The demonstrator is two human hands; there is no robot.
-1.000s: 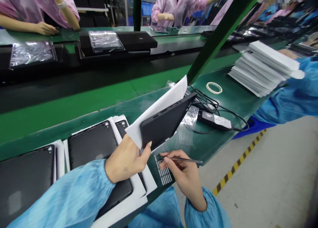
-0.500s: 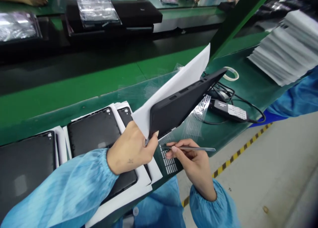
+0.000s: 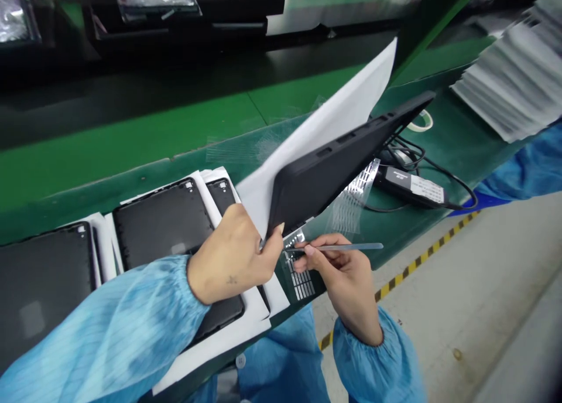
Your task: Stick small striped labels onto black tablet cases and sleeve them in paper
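Observation:
My left hand [image 3: 239,253] is closed on the near corner of a black tablet back cover [image 3: 325,171], which stands tilted up off the bench. Behind that cover a white foam sheet [image 3: 325,119] rises with it, pinched at the same corner. My right hand [image 3: 340,268] grips metal tweezers [image 3: 351,247] like a pen, below the raised cover. Their tip is at the top of a clear sheet of small silvery strips [image 3: 302,281] on the bench edge; whether a strip is between the tips I cannot tell. More black covers [image 3: 162,224] lie on white sheets to the left.
A barcode-scanner-like black device [image 3: 408,186] with a cable lies right of the raised cover, near a tape roll [image 3: 421,122]. A stack of white foam sheets [image 3: 511,78] stands far right, beside another person's blue sleeve [image 3: 522,168]. A green post [image 3: 439,31] slants up behind.
The view has shifted downward. The raised cover and foam sheet reach farther up and right. Both hands keep their grips, and the tweezers' tip stays near the strip sheet's top.

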